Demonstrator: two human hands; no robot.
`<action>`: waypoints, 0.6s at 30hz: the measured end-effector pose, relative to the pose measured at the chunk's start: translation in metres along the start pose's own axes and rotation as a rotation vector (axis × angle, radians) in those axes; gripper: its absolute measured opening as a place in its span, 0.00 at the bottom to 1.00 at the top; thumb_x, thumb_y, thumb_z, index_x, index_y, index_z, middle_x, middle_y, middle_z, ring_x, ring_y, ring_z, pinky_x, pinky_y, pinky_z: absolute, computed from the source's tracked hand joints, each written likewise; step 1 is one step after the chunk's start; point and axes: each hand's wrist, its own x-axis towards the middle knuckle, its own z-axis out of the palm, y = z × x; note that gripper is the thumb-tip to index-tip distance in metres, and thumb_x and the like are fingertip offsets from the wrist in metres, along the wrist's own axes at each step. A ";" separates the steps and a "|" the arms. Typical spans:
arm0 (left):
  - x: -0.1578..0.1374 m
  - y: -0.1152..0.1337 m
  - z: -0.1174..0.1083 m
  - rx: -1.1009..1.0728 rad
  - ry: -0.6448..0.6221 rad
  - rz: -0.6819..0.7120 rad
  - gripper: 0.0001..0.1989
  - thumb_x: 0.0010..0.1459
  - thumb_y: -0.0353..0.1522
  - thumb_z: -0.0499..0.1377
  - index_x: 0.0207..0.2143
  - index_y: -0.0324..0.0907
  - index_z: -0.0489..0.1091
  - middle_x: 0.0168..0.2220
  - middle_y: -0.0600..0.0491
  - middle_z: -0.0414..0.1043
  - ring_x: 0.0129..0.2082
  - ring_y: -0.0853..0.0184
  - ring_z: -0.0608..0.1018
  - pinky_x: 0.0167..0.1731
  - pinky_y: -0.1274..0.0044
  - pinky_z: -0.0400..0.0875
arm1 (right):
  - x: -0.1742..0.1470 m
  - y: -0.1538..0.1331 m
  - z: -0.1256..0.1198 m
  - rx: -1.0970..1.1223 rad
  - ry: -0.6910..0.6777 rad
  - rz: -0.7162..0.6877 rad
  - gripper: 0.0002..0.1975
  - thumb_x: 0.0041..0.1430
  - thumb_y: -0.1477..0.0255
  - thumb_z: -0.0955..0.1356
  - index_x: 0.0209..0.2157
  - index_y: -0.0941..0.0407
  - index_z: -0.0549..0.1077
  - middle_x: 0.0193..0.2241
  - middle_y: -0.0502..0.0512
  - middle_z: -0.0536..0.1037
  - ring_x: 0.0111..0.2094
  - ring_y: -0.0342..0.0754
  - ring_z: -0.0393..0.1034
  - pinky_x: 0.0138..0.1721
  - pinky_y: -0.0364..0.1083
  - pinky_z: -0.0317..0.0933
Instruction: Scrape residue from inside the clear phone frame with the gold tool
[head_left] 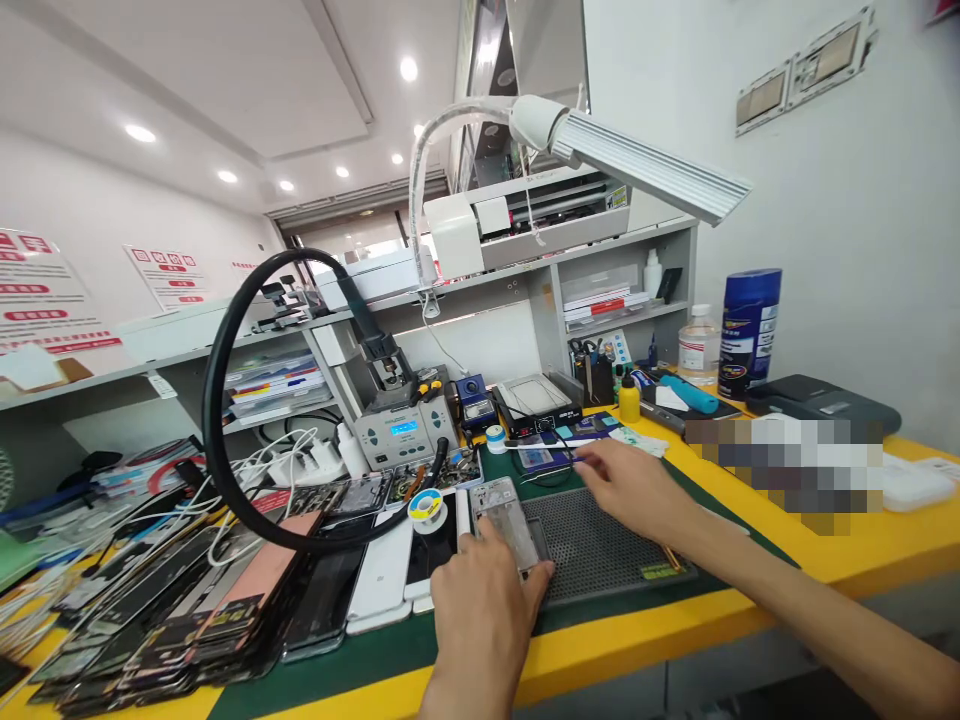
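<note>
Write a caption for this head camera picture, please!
At a crowded repair bench, the left hand steadies an opened phone on a grey mat while the right hand reaches toward tweezers.

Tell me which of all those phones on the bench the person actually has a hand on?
The opened phone with its silvery insides exposed, at the grey mat's left edge, under the left hand. The other phones are heaped to the left, untouched.

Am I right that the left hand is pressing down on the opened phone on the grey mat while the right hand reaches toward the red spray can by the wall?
Not quite: in the head view the spray can is blue, not red. The left hand does rest on the opened phone at the grey mat, and the right hand reaches out beyond it.
</note>
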 end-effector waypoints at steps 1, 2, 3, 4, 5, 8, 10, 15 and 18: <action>-0.001 0.002 0.003 -0.011 0.000 -0.008 0.26 0.64 0.44 0.67 0.52 0.30 0.73 0.41 0.34 0.79 0.40 0.42 0.85 0.39 0.58 0.79 | 0.011 -0.016 0.006 0.030 -0.080 -0.011 0.14 0.73 0.64 0.71 0.55 0.56 0.76 0.54 0.59 0.79 0.51 0.56 0.77 0.53 0.60 0.73; -0.003 0.003 0.005 -0.024 0.001 -0.016 0.26 0.63 0.44 0.68 0.51 0.30 0.73 0.42 0.35 0.79 0.41 0.42 0.85 0.39 0.59 0.79 | 0.023 -0.031 0.013 0.053 -0.162 -0.004 0.15 0.73 0.63 0.71 0.54 0.57 0.77 0.52 0.58 0.80 0.48 0.56 0.78 0.50 0.58 0.75; -0.004 0.004 0.007 -0.037 0.006 -0.025 0.26 0.62 0.44 0.69 0.51 0.31 0.73 0.42 0.35 0.78 0.42 0.42 0.85 0.39 0.59 0.79 | 0.036 -0.044 0.020 0.072 -0.241 0.016 0.15 0.72 0.63 0.72 0.53 0.58 0.77 0.51 0.57 0.80 0.46 0.56 0.79 0.47 0.56 0.76; -0.006 0.005 0.008 -0.050 0.012 -0.036 0.25 0.61 0.43 0.69 0.51 0.31 0.74 0.42 0.35 0.78 0.44 0.42 0.84 0.40 0.60 0.79 | 0.049 -0.055 0.028 0.086 -0.316 0.042 0.15 0.72 0.64 0.72 0.53 0.58 0.77 0.50 0.58 0.80 0.45 0.54 0.79 0.45 0.55 0.77; -0.007 0.006 0.009 -0.067 0.019 -0.047 0.25 0.61 0.42 0.70 0.50 0.31 0.73 0.43 0.35 0.77 0.46 0.42 0.83 0.41 0.60 0.79 | 0.060 -0.065 0.035 0.097 -0.373 0.068 0.15 0.72 0.64 0.72 0.54 0.58 0.76 0.50 0.58 0.80 0.44 0.54 0.79 0.44 0.54 0.77; -0.010 0.007 0.013 -0.128 0.028 -0.096 0.21 0.61 0.38 0.69 0.49 0.31 0.74 0.43 0.35 0.76 0.48 0.42 0.82 0.42 0.60 0.79 | 0.084 -0.083 0.049 0.125 -0.474 0.142 0.16 0.72 0.65 0.72 0.56 0.57 0.75 0.52 0.59 0.79 0.46 0.55 0.79 0.46 0.56 0.76; -0.010 0.008 0.015 -0.177 0.035 -0.136 0.21 0.59 0.37 0.69 0.49 0.31 0.73 0.44 0.35 0.75 0.49 0.42 0.81 0.43 0.61 0.79 | 0.090 -0.087 0.054 0.155 -0.509 0.180 0.17 0.72 0.65 0.72 0.56 0.57 0.75 0.54 0.59 0.79 0.48 0.56 0.78 0.47 0.57 0.76; -0.009 0.009 0.024 -0.292 0.079 -0.241 0.29 0.55 0.36 0.70 0.54 0.27 0.69 0.47 0.33 0.73 0.54 0.40 0.77 0.47 0.60 0.78 | 0.088 -0.081 0.055 0.287 -0.553 0.248 0.16 0.72 0.66 0.72 0.56 0.57 0.75 0.52 0.59 0.79 0.45 0.53 0.79 0.44 0.55 0.77; -0.009 0.009 0.030 -0.352 0.105 -0.271 0.32 0.53 0.35 0.71 0.56 0.26 0.68 0.48 0.32 0.72 0.56 0.39 0.76 0.46 0.59 0.79 | 0.087 -0.074 0.051 0.390 -0.580 0.283 0.15 0.72 0.66 0.72 0.55 0.57 0.75 0.50 0.58 0.79 0.43 0.52 0.79 0.42 0.53 0.77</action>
